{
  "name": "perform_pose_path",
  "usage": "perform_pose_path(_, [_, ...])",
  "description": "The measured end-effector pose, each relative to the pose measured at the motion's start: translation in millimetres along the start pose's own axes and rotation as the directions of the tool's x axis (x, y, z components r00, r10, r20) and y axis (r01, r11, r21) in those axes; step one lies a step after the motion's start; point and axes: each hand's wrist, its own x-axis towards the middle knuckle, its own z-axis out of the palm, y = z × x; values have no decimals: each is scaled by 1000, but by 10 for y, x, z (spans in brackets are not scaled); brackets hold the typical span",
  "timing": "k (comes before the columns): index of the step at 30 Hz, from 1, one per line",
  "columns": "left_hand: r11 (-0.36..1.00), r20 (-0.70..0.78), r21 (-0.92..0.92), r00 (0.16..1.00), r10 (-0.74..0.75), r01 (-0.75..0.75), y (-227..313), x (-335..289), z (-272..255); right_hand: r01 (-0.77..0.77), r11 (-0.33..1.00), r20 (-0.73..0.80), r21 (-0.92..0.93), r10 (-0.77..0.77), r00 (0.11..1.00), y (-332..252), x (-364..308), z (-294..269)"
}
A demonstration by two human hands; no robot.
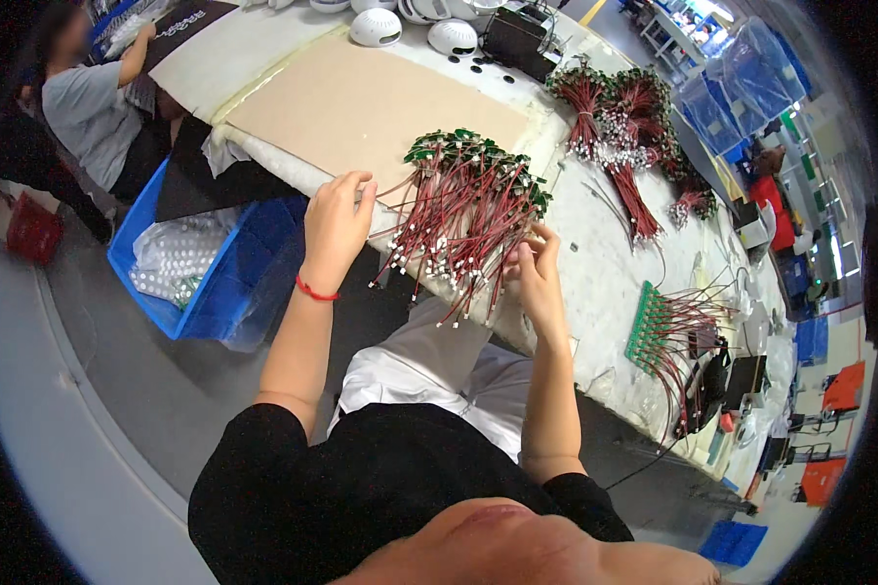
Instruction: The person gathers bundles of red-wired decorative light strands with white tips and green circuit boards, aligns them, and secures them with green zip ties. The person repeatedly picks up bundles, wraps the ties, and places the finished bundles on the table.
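Both hands are up at the near edge of the table [595, 263], working a big heap of red wire leads [463, 210] with small green circuit boards at their far ends. The left hand [337, 224] curls its fingers against the heap's left side at the table edge; whether it pinches a lead, I cannot tell. The right hand [537, 273] closes finger and thumb on white-tipped lead ends at the heap's right fringe. This looks like sorting, picking single leads out of the tangle. The next move calls for teasing one lead free without dragging its neighbours off the edge.

Containers now: a blue bin [219, 278] stands on the floor to the left, holding clear bags of small pale parts. Further bundles [619, 127] lie farther along the table, and a neat green row [654, 331] sits to the right.
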Motion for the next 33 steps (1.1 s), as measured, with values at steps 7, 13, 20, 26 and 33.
perform_pose_path(7, [920, 187, 391, 981, -53, -24, 249, 263, 142, -69, 932, -144, 355, 127, 981, 72, -135, 210])
perform_pose_path(13, [982, 326, 190, 944, -54, -9, 437, 325, 348, 6, 948, -287, 319, 90, 954, 42, 75, 435])
perform_pose_path(20, [979, 301, 190, 954, 10, -70, 575, 300, 547, 76, 893, -333, 443, 86, 939, -5, 311, 706])
perform_pose_path(26, [956, 227, 269, 972, 51, -114, 428, 255, 751, 49, 919, -282, 392, 70, 957, 17, 417, 697])
perform_pose_path(33, [997, 310, 73, 951, 4, -28, 538, 270, 622, 27, 856, -173, 516, 73, 982, -129, 150, 546])
